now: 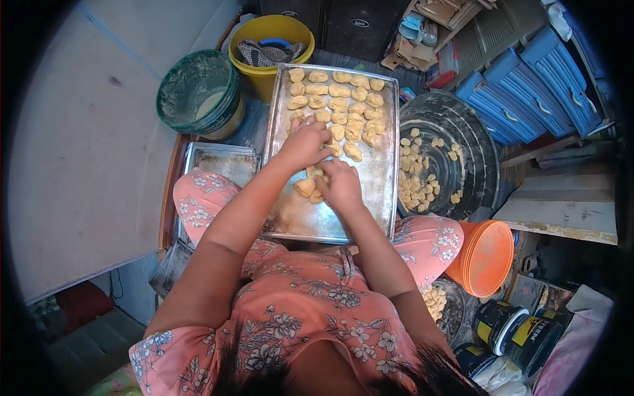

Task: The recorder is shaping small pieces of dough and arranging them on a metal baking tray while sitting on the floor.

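A metal baking tray (373, 204) lies across my lap, its far part lined with rows of pale yellow dough pieces (338, 104). My left hand (308, 142) reaches over the left end of the nearer rows, its fingers bent down around a dough piece that they mostly hide. Just nearer and to the right, my right hand (341, 186) curls beside a small loose heap of dough pieces (304, 187), fingertips closed on one of them. The two hands almost touch. A ring shows on a left finger.
Right of the tray stands a wide black basin (479, 165) with many small dough pieces. Orange buckets (487, 257) sit by my right knee. A green bucket (198, 99) and a yellow bucket (274, 30) stand at far left. More trays (224, 162) lie beside my left knee.
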The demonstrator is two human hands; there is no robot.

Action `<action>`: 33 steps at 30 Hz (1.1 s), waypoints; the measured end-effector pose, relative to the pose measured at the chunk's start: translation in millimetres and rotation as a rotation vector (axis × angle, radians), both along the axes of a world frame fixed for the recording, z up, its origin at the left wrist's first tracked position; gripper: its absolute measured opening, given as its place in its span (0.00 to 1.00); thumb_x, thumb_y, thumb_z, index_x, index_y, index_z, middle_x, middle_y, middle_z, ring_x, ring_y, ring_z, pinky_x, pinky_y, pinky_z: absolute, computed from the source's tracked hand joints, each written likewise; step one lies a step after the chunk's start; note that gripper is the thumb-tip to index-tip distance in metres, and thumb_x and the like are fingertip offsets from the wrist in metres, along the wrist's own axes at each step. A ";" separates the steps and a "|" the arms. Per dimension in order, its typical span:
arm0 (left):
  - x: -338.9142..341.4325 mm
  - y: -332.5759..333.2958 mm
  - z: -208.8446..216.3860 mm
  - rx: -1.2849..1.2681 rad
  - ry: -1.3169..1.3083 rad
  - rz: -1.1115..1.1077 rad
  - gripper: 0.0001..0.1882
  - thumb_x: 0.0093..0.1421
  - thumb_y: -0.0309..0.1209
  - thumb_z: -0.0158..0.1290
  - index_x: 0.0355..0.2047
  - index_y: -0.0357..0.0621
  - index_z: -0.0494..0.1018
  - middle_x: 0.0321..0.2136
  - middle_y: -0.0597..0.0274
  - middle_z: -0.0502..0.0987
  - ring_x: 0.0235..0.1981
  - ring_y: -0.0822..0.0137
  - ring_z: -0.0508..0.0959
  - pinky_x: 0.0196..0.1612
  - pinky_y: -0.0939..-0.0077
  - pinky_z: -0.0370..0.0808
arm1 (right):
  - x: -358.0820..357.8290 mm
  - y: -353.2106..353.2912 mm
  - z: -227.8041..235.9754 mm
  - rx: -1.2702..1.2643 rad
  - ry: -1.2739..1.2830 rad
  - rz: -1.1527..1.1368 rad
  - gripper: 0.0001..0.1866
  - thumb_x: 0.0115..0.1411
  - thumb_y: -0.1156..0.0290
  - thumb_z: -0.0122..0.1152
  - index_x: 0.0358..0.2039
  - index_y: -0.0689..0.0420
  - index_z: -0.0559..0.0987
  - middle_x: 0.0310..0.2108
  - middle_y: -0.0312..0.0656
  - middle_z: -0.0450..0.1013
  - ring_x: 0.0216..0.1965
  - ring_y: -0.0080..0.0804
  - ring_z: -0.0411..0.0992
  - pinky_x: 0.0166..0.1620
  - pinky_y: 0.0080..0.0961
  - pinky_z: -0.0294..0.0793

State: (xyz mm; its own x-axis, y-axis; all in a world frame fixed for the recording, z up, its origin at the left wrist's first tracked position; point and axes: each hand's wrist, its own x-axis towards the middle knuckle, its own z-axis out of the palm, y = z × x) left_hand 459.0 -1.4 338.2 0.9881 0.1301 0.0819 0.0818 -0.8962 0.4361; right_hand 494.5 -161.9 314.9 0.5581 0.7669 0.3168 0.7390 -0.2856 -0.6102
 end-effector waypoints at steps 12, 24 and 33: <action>24.4 -44.1 -26.0 0.192 -0.248 -0.103 0.09 0.51 0.35 0.55 0.33 0.51 0.76 0.34 0.64 0.73 0.45 0.60 0.69 0.49 0.59 0.59 | 69.9 -62.2 -13.6 0.126 -0.029 -0.300 0.09 0.55 0.73 0.58 0.37 0.58 0.78 0.35 0.45 0.74 0.38 0.41 0.72 0.43 0.33 0.71; 20.8 -50.7 -21.8 0.217 -0.199 0.025 0.12 0.53 0.38 0.56 0.36 0.48 0.76 0.36 0.62 0.73 0.46 0.59 0.69 0.49 0.60 0.57 | 84.9 -32.1 5.8 0.122 -0.004 -0.387 0.11 0.50 0.68 0.59 0.36 0.54 0.77 0.36 0.42 0.72 0.43 0.43 0.69 0.47 0.37 0.64; -53.9 -44.5 11.5 -0.008 -0.094 0.002 0.15 0.53 0.39 0.56 0.39 0.48 0.75 0.41 0.60 0.72 0.48 0.56 0.67 0.52 0.57 0.57 | 99.2 -35.2 10.8 -0.182 0.129 -0.468 0.21 0.49 0.57 0.65 0.38 0.59 0.76 0.34 0.49 0.74 0.38 0.47 0.73 0.45 0.39 0.67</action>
